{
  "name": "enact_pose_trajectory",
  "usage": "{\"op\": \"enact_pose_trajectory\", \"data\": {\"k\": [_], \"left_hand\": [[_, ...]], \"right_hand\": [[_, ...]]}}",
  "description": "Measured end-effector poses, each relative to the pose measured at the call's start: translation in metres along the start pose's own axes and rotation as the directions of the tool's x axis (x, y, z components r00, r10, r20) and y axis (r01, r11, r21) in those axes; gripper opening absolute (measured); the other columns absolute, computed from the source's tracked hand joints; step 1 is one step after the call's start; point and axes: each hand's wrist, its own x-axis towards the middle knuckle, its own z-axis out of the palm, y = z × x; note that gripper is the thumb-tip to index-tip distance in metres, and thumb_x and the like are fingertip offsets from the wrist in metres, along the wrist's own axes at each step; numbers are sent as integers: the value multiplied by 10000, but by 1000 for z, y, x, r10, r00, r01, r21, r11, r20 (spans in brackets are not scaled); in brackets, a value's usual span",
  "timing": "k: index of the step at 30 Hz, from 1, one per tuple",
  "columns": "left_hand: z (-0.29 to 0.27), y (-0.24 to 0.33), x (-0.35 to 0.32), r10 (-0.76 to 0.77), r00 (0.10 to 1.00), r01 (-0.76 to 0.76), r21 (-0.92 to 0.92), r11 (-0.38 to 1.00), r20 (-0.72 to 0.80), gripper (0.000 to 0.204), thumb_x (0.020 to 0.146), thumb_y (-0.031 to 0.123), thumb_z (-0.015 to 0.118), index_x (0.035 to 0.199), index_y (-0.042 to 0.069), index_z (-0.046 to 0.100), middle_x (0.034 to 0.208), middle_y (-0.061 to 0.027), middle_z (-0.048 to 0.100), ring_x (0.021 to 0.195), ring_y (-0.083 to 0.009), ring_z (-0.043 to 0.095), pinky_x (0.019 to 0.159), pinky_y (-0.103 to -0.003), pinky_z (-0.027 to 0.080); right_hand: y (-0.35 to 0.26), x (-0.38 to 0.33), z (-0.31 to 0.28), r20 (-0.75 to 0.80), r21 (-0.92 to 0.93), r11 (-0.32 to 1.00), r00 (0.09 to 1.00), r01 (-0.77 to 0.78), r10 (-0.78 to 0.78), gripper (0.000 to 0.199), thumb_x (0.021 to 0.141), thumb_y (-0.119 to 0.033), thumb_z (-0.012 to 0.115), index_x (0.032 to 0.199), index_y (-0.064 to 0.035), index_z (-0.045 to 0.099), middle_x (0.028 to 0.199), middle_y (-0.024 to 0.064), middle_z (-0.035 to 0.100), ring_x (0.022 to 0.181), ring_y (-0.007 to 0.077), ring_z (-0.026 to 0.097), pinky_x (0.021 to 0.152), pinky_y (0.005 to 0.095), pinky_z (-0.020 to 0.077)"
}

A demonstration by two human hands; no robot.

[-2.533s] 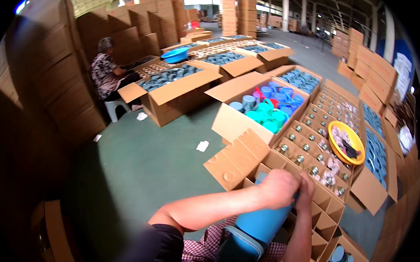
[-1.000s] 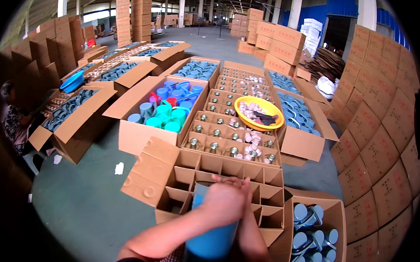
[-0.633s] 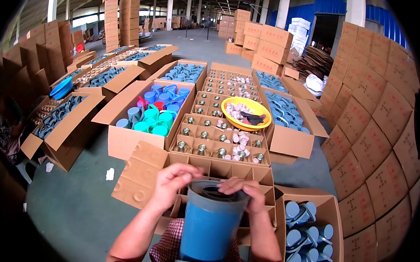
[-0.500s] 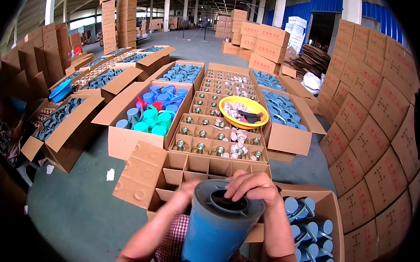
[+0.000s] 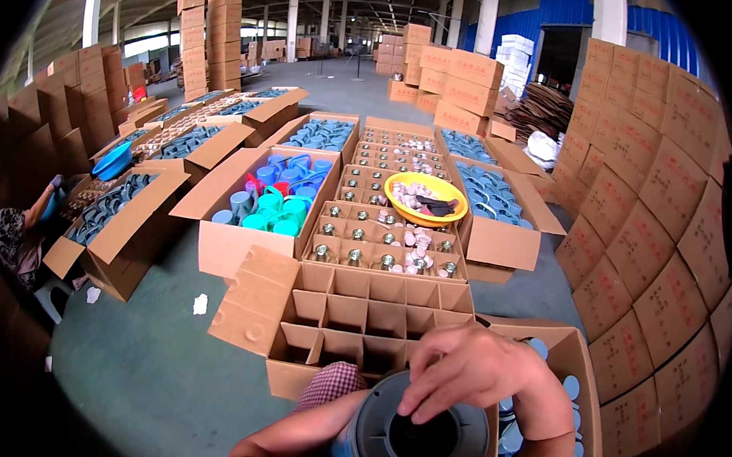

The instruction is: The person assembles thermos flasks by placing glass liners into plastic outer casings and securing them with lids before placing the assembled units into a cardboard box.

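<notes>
In front of my body stands a blue thermos flask casing [image 5: 342,455], its dark grey ringed end [image 5: 376,418] facing up with a round dark opening in the middle. My right hand [image 5: 473,368] bends over that end, fingers bunched and pointing down at the opening's edge. Whatever the fingertips hold, if anything, cannot be made out. From the lower left my left forearm [image 5: 310,430] reaches to the casing's side, where my left hand is hidden behind it. Just beyond is a cardboard box with divider compartments [image 5: 345,312], its side flap [image 5: 250,301] folded out to the left.
Silver-topped flask liners [image 5: 355,256] and pale caps fill divided boxes ahead, a yellow basin [image 5: 428,219] on top. Boxes of coloured cups [image 5: 270,209] and blue parts [image 5: 492,193] flank them. Stacked cartons [image 5: 632,256] wall the right. A person [image 5: 19,238] sits at far left.
The casing has moved down and right, its grey end tilting more toward me. My left hand has slipped out of sight behind it. My right hand has turned over the opening.
</notes>
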Motion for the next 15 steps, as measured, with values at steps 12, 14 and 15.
{"op": "enact_pose_trajectory", "data": {"k": [12, 14, 15], "left_hand": [[2, -6, -9, -110, 988, 116, -51, 992, 106, 297, 916, 244, 520, 1000, -13, 644, 927, -80, 667, 838, -142, 608, 780, -277, 486], [0, -9, -11, -123, 986, 130, -57, 990, 117, 298, 916, 244, 519, 996, -14, 646, 924, -79, 668, 839, -143, 609, 781, -279, 486], [0, -11, -11, -137, 982, 145, -54, 988, 129, 299, 916, 244, 518, 994, -14, 647, 922, -79, 668, 840, -143, 609, 781, -280, 486]], "right_hand": [[-22, 13, 1, 141, -118, 992, 988, -40, 56, 375, 646, -17, 535, 966, -106, 709, 1086, -27, 658, 942, 248, 593, 791, 331, 505], [-21, 16, 1, 172, -126, 992, 985, 2, 20, 376, 649, -40, 547, 977, -133, 706, 1094, -40, 654, 947, 236, 593, 778, 324, 506], [-22, 13, 2, 180, -132, 991, 984, 12, 12, 377, 650, -51, 553, 982, -147, 705, 1098, -47, 651, 949, 229, 593, 772, 320, 506]]}}
